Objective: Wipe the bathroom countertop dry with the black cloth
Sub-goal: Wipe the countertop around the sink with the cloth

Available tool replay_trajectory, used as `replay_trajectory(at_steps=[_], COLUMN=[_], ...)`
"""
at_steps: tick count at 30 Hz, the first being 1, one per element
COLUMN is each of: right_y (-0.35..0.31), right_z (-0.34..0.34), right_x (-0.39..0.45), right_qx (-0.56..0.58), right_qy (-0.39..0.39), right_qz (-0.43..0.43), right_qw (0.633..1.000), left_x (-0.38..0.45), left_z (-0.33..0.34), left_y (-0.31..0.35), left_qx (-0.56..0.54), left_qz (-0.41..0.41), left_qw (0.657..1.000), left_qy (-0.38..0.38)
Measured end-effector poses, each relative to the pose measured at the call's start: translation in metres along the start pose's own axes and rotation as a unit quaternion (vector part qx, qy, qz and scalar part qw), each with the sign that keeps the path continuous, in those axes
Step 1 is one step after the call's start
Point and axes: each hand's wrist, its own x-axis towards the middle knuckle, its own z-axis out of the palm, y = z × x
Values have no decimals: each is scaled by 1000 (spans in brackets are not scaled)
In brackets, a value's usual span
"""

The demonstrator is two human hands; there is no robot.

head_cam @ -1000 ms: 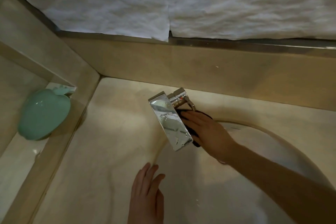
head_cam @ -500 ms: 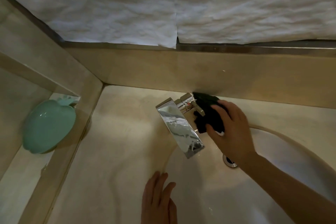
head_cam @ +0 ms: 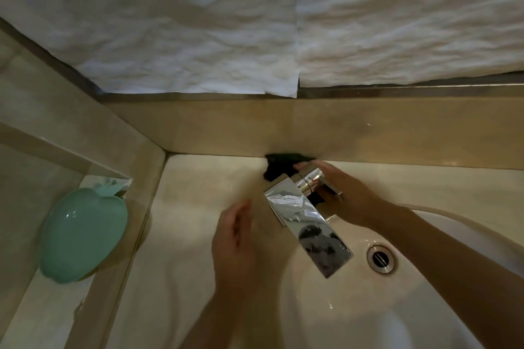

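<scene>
The black cloth [head_cam: 279, 165] lies bunched on the beige countertop [head_cam: 198, 195], in the strip between the chrome faucet [head_cam: 309, 224] and the back wall. My right hand [head_cam: 348, 195] reaches round behind the faucet and holds the cloth down against the counter; part of the cloth is hidden under its palm and behind the faucet handle. My left hand [head_cam: 232, 241] hovers over the counter just left of the faucet, blurred, fingers loosely curled, holding nothing.
A white sink basin [head_cam: 354, 312] with a metal drain [head_cam: 380, 259] sits at the front right. A mint-green apple-shaped dish [head_cam: 82, 235] rests on a lower ledge at the left. A tan backsplash [head_cam: 397, 127] borders the counter, with crumpled white paper [head_cam: 198, 22] above it.
My right hand has carried the cloth from the faucet's right side round to behind it, against the back wall. My left hand has lifted and moved toward the faucet.
</scene>
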Motion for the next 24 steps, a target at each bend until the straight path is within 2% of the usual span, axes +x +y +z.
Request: replay_trajectory(at_steps=[2,4,5,6,8,10,13,15,16,18,20,21,22,24], right_y=[12,33,43,52,64,68,69,70,69,67,67,66,66,63], right_z=[-15,-31,-37,-41,-41,-36,-35,-37,-38,-38,-38,-37,-37,-37], right_x=[-12,-35,-46,-53,-58,-57,-57,-58,-58,-57,-57,-57,-57,-57], right_qx=[-71,-166,-196,-225,-271,-289,-296,-297,-297,-303,-311,-313,-317,-325], right_qy=[59,134,138,124,100,99,96,93,91,87,81,77,78,83], right_qz=[3,14,11,1,-11,-4,7,3,5,9,15,18,22,23], right_qw=[996,977,971,966,957,952,950,950,950,949,947,946,945,942], left_x=[34,65,79,92,113,127,134,134,133,127,114,107,102,102], left_z=[11,23,29,32,39,43,51,45,38,20,2,-6,-10,-12], left_y=[20,33,34,32,24,17,24,26,25,22,14,11,8,3], left_qx=[39,110,129,147,225,305,324,399,401,394,398,417,442,473], left_qz=[57,137,161,170,210,230,140,194,222,239,218,209,214,282], left_qw=[993,968,951,932,871,818,842,796,788,809,843,847,841,811], left_qy=[-97,-182,-231,-285,-383,-430,-407,-411,-411,-364,-289,-256,-228,-197])
